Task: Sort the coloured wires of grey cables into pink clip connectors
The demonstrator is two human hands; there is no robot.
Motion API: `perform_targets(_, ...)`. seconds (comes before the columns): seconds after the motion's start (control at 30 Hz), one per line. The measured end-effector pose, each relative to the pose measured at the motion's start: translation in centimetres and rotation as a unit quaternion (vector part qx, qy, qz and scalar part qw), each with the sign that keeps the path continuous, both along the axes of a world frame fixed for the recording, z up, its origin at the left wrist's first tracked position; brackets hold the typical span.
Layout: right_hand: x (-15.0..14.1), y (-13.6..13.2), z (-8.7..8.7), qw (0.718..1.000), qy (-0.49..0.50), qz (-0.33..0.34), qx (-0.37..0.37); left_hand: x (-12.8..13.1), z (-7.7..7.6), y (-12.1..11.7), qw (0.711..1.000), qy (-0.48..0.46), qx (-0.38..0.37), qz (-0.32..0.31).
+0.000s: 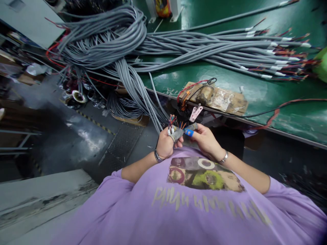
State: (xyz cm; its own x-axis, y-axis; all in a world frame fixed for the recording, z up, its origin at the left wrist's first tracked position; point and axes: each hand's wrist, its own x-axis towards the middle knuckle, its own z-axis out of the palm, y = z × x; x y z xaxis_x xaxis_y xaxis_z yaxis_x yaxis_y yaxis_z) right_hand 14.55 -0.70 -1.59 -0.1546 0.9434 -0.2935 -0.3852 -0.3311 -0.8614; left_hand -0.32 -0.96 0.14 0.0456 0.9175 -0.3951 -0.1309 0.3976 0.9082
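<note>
Close in front of my body, my left hand (167,141) is closed around the ends of grey cables (153,117), whose thin coloured wires (172,119) stick up above the fingers. My right hand (207,140) meets it at the fingertips, pinching near the thin orange and dark wires (182,125). Grey finger covers and a blue wrap (189,132) show on the fingers. Exactly which strands the right fingers grip is too small to make out. Just beyond the hands, a pink clip (196,113) hangs at the bench edge.
Many grey cables (204,47) lie along the green bench (163,80), their stripped ends to the right. A large cable coil (109,34) rests at the left. A wooden block (219,98) with wires sits at the front edge. A cardboard box (135,119) stands below.
</note>
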Motion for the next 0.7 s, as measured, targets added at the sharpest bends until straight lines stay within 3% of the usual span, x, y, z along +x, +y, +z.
perform_targets(0.2,0.03,-0.62,-0.41,0.999,-0.013,0.042,0.005,0.01,0.30,-0.01,1.000,0.009,0.007,0.017)
perform_targets(0.43,0.14,0.24,0.19,0.999,0.000,-0.002,0.042,0.13,0.11,-0.18,1.000,0.010,0.012,-0.009)
perform_targets(0.7,-0.27,-0.32,0.10,1.000,0.014,-0.024,0.002,0.09,0.04,-0.21,1.000,0.008,0.018,0.004)
